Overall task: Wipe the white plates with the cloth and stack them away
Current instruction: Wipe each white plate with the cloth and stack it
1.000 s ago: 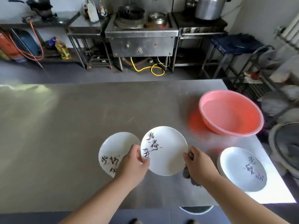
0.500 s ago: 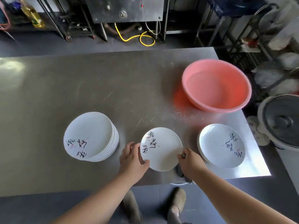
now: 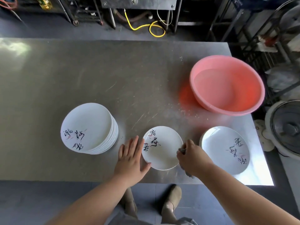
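Observation:
A white plate with black brush lettering is held near the steel table's front edge. My left hand grips its left rim, thumb under the edge and fingers spread. My right hand is closed on a grey cloth pressed against the plate's right rim; most of the cloth is hidden under the hand. A tall stack of the same plates stands to the left. A low stack of plates lies to the right.
A pink plastic basin sits at the table's right back. The steel table ends just behind my wrists. A floor fan stands off the right edge. A stove stand and a yellow hose lie beyond the far edge.
The view has tilted down and closer, bringing the left stack fully into sight. The plate has come lower toward the table, and my left fingers have spread along its rim.

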### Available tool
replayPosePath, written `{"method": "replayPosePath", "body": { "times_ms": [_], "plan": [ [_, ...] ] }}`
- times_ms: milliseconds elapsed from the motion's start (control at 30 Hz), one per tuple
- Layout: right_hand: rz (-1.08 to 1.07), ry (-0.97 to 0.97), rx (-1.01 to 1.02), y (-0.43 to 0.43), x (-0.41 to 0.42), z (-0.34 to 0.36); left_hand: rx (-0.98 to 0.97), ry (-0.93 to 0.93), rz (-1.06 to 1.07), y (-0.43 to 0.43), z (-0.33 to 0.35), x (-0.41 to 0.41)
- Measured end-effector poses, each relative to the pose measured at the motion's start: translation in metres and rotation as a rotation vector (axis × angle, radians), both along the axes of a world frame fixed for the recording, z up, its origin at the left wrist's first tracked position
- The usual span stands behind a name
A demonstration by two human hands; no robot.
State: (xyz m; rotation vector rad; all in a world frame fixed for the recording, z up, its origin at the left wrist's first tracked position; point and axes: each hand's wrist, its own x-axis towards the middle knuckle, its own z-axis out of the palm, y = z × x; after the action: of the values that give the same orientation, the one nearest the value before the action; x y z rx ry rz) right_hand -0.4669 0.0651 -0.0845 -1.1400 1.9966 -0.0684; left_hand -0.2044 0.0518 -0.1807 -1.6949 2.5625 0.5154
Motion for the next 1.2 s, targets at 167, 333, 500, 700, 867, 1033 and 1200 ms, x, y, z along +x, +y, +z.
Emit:
{"method": "replayPosePath", "body": {
  "times_ms": [167, 333, 500, 700, 867, 1033, 1200],
  "plan": [
    [0.096, 0.044, -0.470, -0.015, 0.024, 0.005, -0.056, 0.014, -0.134, -0.003, -0.008, 0.005],
    [0.679, 0.208, -0.312, 0.012, 0.045, -0.032, -0.106, 0.035, -0.196, -0.012, -0.014, -0.001],
    [0.846, 0.455, -0.311, 0.027, 0.039, -0.042, -0.128, 0.057, -0.194, -0.011, -0.020, 0.000],
    [1.074, 0.435, -0.285, 0.035, 0.020, -0.053, -0.122, 0.056, -0.188, -0.013, -0.022, -0.001],
    [1.071, 0.470, -0.143, 0.010, 0.003, -0.057, -0.087, 0.040, -0.190, -0.015, -0.023, -0.001],
    [0.879, 0.412, -0.104, -0.020, 0.038, -0.061, -0.069, 0.029, -0.186, -0.015, -0.024, -0.002],
    [1.117, 0.296, -0.102, 0.009, 0.043, -0.061, -0.070, 0.011, -0.191, -0.015, -0.024, -0.003]
  ]
}}
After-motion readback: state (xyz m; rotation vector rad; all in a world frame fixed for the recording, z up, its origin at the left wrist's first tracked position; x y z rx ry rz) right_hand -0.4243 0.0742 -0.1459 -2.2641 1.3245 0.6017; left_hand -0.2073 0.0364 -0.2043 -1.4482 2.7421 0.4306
